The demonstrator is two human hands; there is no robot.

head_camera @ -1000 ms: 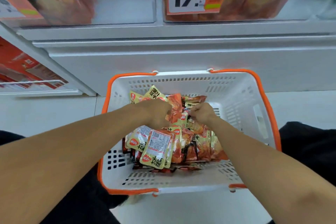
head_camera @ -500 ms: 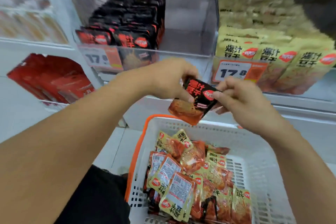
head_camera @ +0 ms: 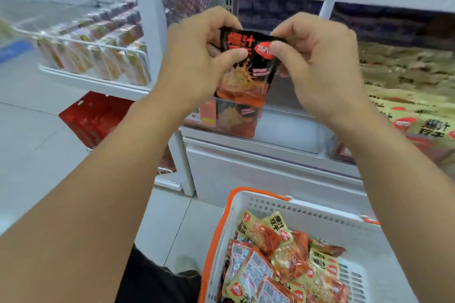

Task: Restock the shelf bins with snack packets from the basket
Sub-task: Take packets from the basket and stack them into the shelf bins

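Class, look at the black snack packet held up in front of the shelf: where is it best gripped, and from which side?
Pinch the black packet at its flat top corners, from both sides, as the left hand and right hand do. It hangs upright, thin and flat, so the free bottom edge can probably drop into the clear bin.

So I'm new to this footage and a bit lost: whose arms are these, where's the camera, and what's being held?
The camera sits on a person's head, looking forward and down, so the two bare arms are their own. The left hand and right hand pinch the top corners of one black snack packet, held upright in front of a clear shelf bin. Below, on the floor, stands a white basket with orange trim, with more packets in it. Yellow packets fill the bin to the right.
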